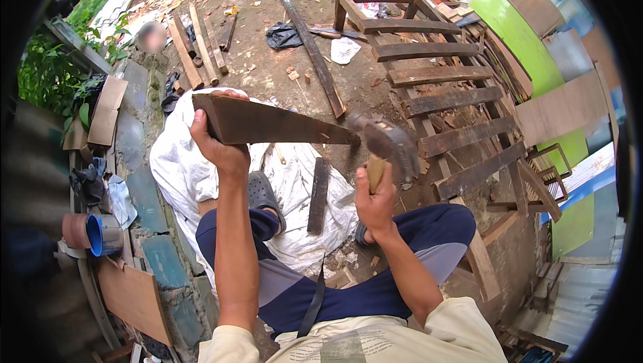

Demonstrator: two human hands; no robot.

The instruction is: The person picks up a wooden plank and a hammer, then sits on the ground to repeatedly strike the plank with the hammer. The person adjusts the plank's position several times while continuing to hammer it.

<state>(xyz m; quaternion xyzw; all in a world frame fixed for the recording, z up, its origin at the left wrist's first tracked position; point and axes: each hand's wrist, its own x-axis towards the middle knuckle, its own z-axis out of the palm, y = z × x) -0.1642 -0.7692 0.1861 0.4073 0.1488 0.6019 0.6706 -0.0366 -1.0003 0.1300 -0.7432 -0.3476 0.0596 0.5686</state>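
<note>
My left hand (224, 149) grips the near end of a dark wooden plank (274, 122), its thumb along the edge. The plank is held up off the ground and points away to the right. In my right hand (376, 202) is a claw hammer (385, 142), fingers closed round its pale wooden handle. The hammer's head is smeared by motion and sits right beside the plank's far end; I cannot tell whether they touch. A white cloth sheet (181, 149) spreads beneath, with a short dark board (319, 195) lying on it between my feet.
A slatted pallet frame (462, 105) lies at the right. A long dark beam (308, 48) stretches away ahead, near a black plastic bag (284, 35). Several wood strips (207, 41) lie far left. A low block wall (161, 256) borders the left, with a blue bucket (106, 236) beside it.
</note>
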